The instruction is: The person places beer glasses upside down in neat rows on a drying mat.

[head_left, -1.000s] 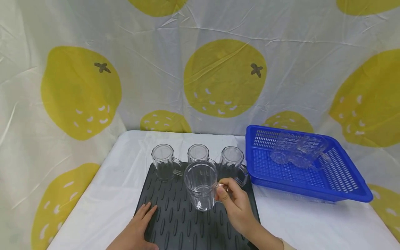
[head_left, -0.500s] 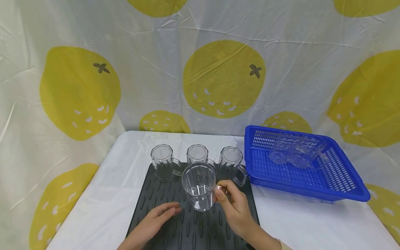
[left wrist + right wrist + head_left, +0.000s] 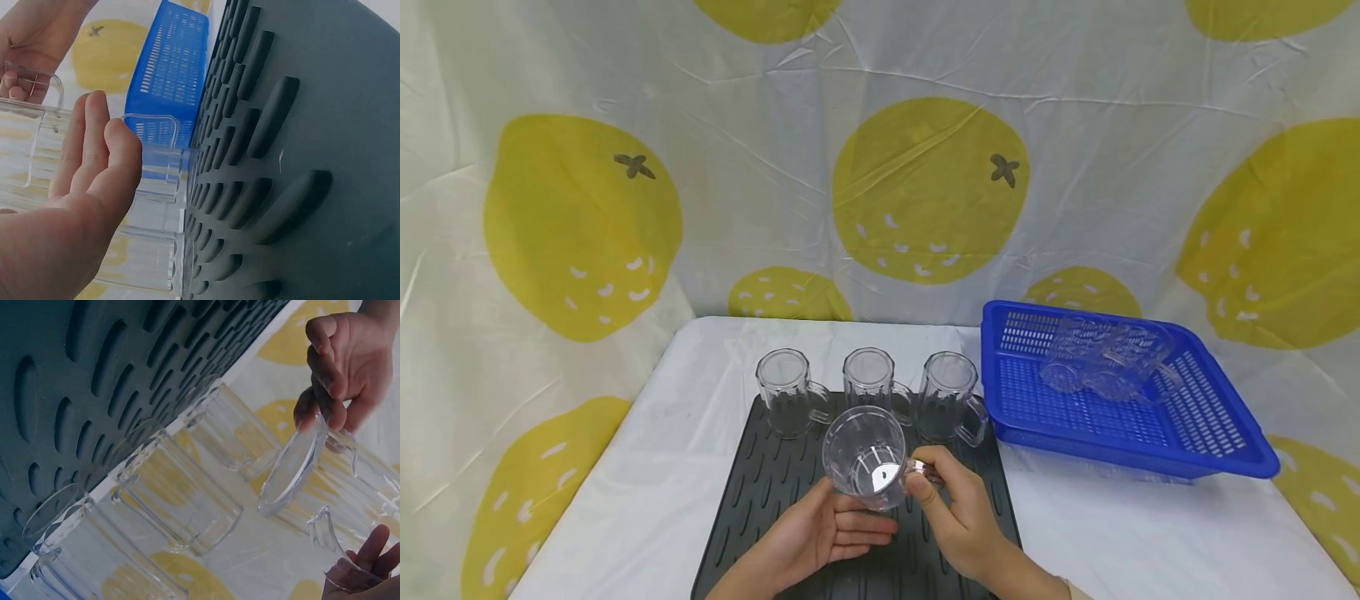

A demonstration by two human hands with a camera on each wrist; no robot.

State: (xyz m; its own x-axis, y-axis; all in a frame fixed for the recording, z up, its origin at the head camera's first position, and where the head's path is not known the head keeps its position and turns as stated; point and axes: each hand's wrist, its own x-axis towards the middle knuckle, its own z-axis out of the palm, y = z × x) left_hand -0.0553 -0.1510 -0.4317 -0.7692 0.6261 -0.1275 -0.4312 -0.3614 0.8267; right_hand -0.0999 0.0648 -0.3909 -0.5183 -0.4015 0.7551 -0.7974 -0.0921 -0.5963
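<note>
My right hand grips the handle of a clear glass mug, holding it raised over a black ridged mat. The mug's mouth faces up toward my head. My left hand is palm up with its fingers extended at the lower side of the mug. From the right wrist view, the left fingertips are right at the mug's thick base. Behind it, three similar mugs stand in a row, mouth down, along the mat's far edge: a left one, a middle one and a right one.
A blue perforated basket stands on the right of the white-covered table. Clear glass mugs lie on their sides in it. A white curtain with yellow lemon prints hangs behind the table.
My left hand has left the mat's left side and come up to the held mug, turning palm up. The mug has come slightly lower and tipped more toward me.
</note>
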